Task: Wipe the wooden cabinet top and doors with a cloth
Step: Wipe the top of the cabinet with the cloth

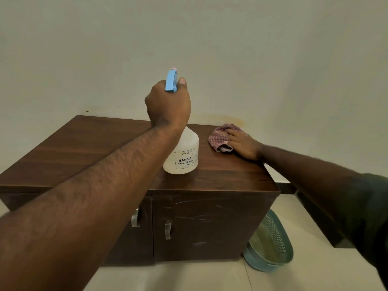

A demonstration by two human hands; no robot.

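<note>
I am gripping the translucent white plastic spray bottle by its blue trigger head in my left hand, while just right of that grip my right hand is pressing flat on the crumpled pink checked cloth, so wiping of the dark wooden cabinet top and its doors seems hardly begun.

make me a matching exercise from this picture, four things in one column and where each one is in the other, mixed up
Things:
1. spray bottle
2. checked cloth
3. green mesh basket
4. metal door handles

Places:
A. on the floor, leaning against the cabinet's right side
B. on the cabinet top, gripped at its blue trigger head by the left hand
C. on the cabinet's front doors
D. on the cabinet top, under the fingers of the right hand

Pairs: 1-B, 2-D, 3-A, 4-C
</note>
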